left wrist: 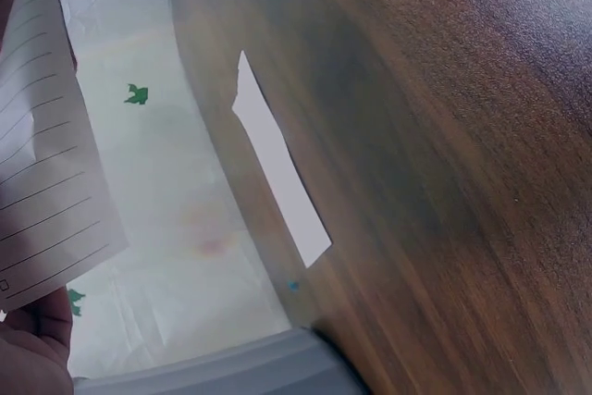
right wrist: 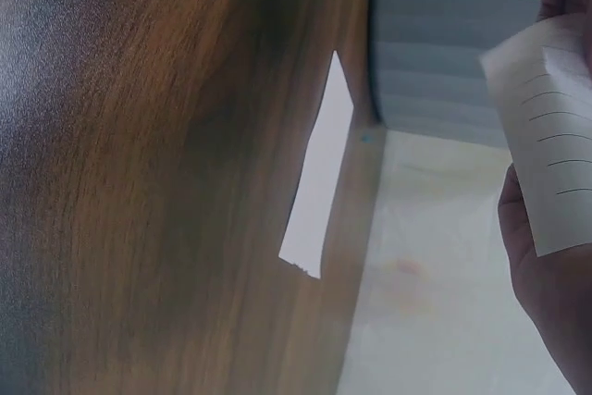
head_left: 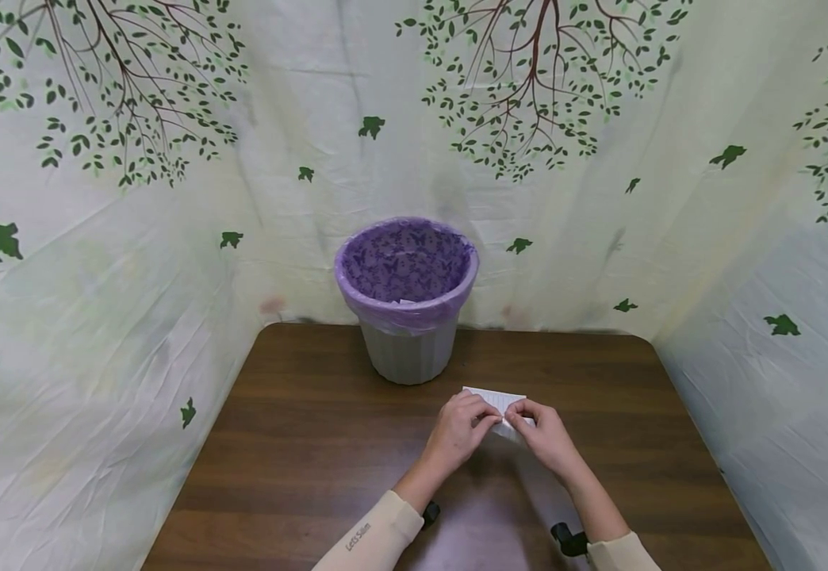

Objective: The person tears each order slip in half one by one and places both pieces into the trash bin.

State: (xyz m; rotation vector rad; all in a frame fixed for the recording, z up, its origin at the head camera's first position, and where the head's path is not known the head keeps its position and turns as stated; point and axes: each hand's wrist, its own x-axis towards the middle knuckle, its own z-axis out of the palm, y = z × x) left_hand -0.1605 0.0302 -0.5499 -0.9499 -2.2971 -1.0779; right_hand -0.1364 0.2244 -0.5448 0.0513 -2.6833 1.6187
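Note:
Both hands meet over the table in the head view, pinching a piece of lined paper (head_left: 501, 402) between thumbs and fingers. My left hand (head_left: 459, 432) grips its left side, and my right hand (head_left: 548, 438) grips the right. Black ruled lines run across the held lined paper (left wrist: 55, 173) in the left wrist view, and it is held up off the table. Below it, a white paper strip (right wrist: 319, 173) with one ragged end lies flat on the wood. That paper strip (left wrist: 277, 168) shows in the left wrist view too.
A grey bin (head_left: 414, 349) with a purple liner (head_left: 414, 313) stands at the table's back edge, left of the hands. Something white shows inside it. The brown wooden table (head_left: 300, 444) is bordered by leaf-patterned cloth (head_left: 314, 238) at the back and sides.

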